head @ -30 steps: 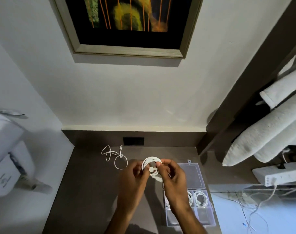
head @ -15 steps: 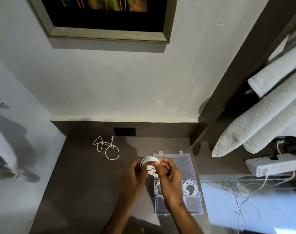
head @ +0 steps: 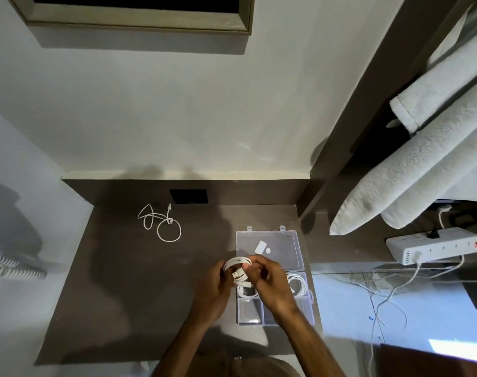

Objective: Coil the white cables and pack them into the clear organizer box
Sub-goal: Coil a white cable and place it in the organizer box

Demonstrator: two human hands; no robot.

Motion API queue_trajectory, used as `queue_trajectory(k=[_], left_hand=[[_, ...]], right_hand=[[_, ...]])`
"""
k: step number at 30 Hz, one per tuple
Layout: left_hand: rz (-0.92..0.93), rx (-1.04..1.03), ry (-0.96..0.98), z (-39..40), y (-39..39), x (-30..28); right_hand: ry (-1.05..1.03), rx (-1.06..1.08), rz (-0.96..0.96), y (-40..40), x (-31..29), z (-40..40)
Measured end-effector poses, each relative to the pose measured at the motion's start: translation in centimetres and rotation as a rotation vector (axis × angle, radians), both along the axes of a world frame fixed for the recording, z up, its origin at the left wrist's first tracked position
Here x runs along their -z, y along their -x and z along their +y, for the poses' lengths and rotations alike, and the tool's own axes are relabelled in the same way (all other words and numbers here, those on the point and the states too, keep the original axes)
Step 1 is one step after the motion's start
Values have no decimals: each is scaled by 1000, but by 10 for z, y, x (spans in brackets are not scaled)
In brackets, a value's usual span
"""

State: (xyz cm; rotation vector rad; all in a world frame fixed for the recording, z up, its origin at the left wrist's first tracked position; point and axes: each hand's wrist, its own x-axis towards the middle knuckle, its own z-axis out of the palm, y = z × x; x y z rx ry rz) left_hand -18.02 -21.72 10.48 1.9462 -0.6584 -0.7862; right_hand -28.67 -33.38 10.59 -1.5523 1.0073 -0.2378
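Both hands hold one coiled white cable [head: 236, 268] just above the left edge of the clear organizer box [head: 311, 308]. My left hand [head: 212, 291] grips the coil from the left and my right hand [head: 270, 285] pinches it from the right, with a USB plug sticking out between them. The box lies open on the dark table [head: 117, 295], its lid [head: 270, 247] folded back. Two coiled white cables [head: 297, 284] lie in its far compartments, partly hidden by my right hand. A loose white cable [head: 161, 223] lies uncoiled at the table's far left.
A black wall socket [head: 188, 196] sits on the back panel behind the loose cable. To the right, a white power strip [head: 433, 247] with tangled wires rests on a lower surface, under rolled white towels [head: 411, 170]. A wall closes the table's left side.
The view has tilted down and the hands with the coil have shifted right, close over the open box. The loose cable and the box have not moved on the table.
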Motion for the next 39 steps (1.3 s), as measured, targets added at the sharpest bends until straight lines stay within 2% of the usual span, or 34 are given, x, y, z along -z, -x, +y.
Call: queue_trajectory(k=[3, 8, 13, 16, 19, 22, 29, 39], left_hand=[[14, -20, 18, -8, -1, 9], [195, -125, 17, -17, -12, 35], [207, -16, -122, -22, 6, 77], [338, -1, -232, -17, 24, 102], [380, -10, -283, -10, 36, 117], [294, -23, -332, -10, 40, 119], [-81, 116, -470, -12, 46, 109], [-243, 218, -561, -4, 43, 104]], right_hand=[[-53, 11, -26, 2, 7, -2], [6, -50, 23, 10, 28, -15], [89, -101, 236, 30, 71, -17], [36, -128, 360, 47, 97, -8], [-75, -54, 409, 59, 111, 3], [-26, -6, 452, 60, 119, 11], [216, -80, 502, 53, 118, 13], [387, -217, 563, 48, 118, 21]])
